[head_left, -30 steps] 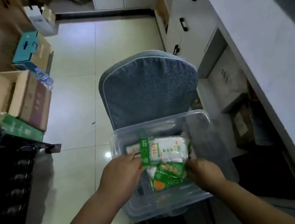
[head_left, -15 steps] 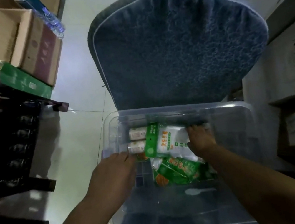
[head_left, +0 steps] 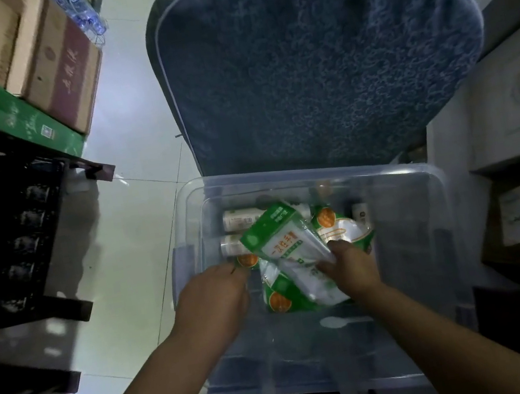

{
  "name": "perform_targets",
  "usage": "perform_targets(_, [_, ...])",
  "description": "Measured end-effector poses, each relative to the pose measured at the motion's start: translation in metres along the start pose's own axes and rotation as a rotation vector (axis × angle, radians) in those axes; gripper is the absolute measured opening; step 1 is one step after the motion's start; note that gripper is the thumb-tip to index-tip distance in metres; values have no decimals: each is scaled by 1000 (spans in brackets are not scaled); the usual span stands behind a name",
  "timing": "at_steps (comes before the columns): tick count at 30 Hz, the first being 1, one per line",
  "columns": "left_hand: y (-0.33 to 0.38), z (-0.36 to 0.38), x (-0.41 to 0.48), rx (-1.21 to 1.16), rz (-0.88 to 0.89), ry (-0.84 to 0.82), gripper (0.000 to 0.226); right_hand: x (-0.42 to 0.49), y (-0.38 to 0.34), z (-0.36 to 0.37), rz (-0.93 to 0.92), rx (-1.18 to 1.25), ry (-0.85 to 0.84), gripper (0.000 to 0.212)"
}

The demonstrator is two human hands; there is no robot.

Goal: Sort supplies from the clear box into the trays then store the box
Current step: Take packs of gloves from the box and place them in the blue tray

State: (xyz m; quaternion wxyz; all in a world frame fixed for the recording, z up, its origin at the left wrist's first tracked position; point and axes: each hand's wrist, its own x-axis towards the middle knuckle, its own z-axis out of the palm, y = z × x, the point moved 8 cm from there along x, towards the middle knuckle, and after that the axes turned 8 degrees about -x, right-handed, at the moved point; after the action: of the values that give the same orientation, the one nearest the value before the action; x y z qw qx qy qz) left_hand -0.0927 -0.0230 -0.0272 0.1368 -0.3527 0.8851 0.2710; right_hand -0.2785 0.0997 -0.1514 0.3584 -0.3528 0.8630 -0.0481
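Since half a second ago my right grip [head_left: 349, 267] has drawn back toward me, and the white plastic packet with a green header [head_left: 290, 250] now lies tilted, its header up and to the left. That grip pinches the packet's lower end, thumb on top. My left grip [head_left: 214, 302] is curled, with its fingertips at the edge of a green-and-orange packet [head_left: 248, 260]; I cannot tell whether it pinches it. Both grips are inside the clear plastic box [head_left: 444, 235]. A second green-and-orange packet [head_left: 280, 298] lies under the white one, and a third [head_left: 343, 227] lies just beyond my right grip. Two small white bottles [head_left: 238, 219] lie on their sides near the far left wall. Behind the box stands a blue fabric chair back [head_left: 315, 60]. Far left, brown cardboard cartons [head_left: 57, 65] and a green carton [head_left: 30, 125] sit beside a black rack [head_left: 14, 217].
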Motion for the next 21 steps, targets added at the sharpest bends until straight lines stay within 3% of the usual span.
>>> perform_targets(4, [-6,-5,-1,-225,-94,71,23,-39,-31,-23,35,560,0,16])
perform_targets(8, [-19,2,-2,-619,-382,-40,45,-69,-80,-42,-33,908,-62,17])
perform_targets(12, [-33,-14,-12,-1257,-540,100,19,-84,-111,-24,25,1075,-192,14])
perform_targets(16, [-53,-46,-19,-1124,-476,307,10,-87,-106,8,62,994,-243,8])
perform_targets(19, [-60,-61,-20,-1040,-440,382,17,-78,-58,22,236,835,-132,17])
perform_targets(21, [-65,-63,-19,-1008,-426,400,15,-68,-16,25,370,739,-37,11])
